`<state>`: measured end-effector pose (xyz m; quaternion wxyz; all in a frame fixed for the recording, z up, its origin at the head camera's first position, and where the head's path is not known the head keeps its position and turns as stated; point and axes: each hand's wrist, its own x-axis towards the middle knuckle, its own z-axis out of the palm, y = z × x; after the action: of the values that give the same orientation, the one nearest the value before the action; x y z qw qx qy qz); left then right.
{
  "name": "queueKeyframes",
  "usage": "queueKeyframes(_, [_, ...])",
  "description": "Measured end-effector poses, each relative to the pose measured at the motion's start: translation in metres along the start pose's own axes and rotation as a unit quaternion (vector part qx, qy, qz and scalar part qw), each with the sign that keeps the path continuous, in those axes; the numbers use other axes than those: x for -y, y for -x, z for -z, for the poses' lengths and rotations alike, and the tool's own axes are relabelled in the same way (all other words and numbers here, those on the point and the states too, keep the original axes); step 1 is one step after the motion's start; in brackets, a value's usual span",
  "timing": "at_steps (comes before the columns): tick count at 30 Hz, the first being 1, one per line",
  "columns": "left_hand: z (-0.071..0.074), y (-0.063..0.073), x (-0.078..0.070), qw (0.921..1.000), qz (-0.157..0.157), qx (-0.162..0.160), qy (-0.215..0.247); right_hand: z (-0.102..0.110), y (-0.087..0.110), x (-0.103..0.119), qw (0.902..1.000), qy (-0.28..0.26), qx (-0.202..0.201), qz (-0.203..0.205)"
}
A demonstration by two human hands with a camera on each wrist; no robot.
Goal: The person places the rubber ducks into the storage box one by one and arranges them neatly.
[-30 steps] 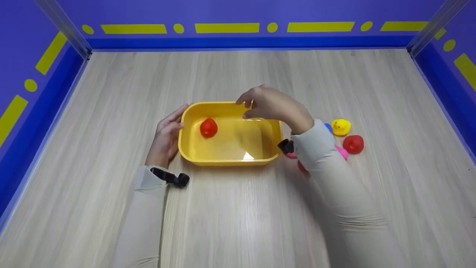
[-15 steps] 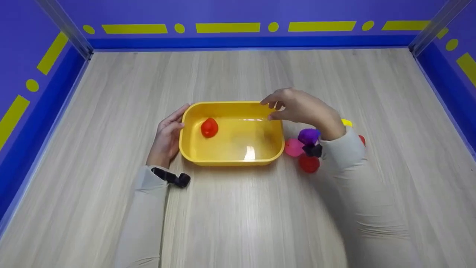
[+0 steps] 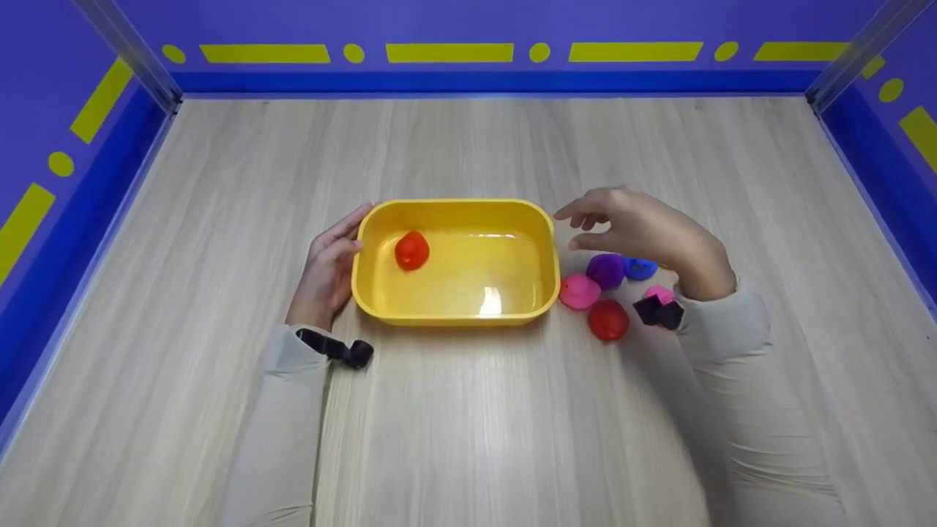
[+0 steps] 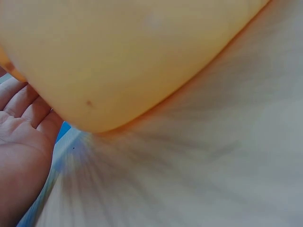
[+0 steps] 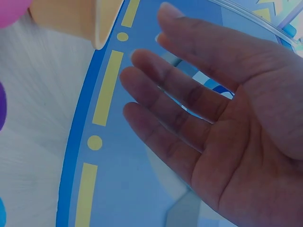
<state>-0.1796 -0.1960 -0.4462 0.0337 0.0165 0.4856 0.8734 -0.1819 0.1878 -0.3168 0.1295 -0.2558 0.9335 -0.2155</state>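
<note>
A yellow plastic tub (image 3: 450,320) stands on the table with a red toy duck (image 3: 412,250) inside, toward its left end. At that end my left hand (image 3: 331,267) holds the tub, thumb at the rim and fingers along the outer wall; the wall hides the fingertips in the left wrist view. My right hand (image 3: 644,230) hovers just beyond the tub's right end, with fingers loosely spread and nothing in them. Below it lie a purple toy (image 3: 605,271), a blue toy (image 3: 640,268), a pink toy (image 3: 580,291) and a red toy (image 3: 607,320).
Another pink toy (image 3: 659,294) shows partly behind the black strap on my right wrist. My right forearm hides the ground farther right. Blue walls (image 3: 468,80) with yellow marks bound the wooden table (image 3: 454,424) at the back and sides.
My right hand has moved from above the tub to the right, past its rim. More toys show beside the tub. The left hand, tub and red duck inside stay put.
</note>
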Motion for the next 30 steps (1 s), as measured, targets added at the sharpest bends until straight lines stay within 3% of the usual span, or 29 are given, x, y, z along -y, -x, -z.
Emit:
queueKeyframes(5, [0.001, 0.001, 0.001, 1.0, -0.001, 0.005, 0.002, -0.004, 0.007, -0.006, 1.0, -0.005, -0.002, 0.007])
queueKeyframes(12, [0.0, 0.002, 0.0, 1.0, 0.001, 0.005, -0.003, -0.01, 0.021, -0.011, 0.9998, -0.013, 0.006, -0.014])
queueKeyframes(23, [0.0, 0.002, -0.001, 1.0, -0.002, 0.005, 0.001, -0.018, 0.04, -0.032, 0.9977, -0.04, 0.019, 0.051])
queueKeyframes(30, [-0.001, 0.001, -0.001, 1.0, -0.001, 0.002, -0.001, -0.021, 0.048, -0.038, 0.9965, -0.048, 0.052, 0.045])
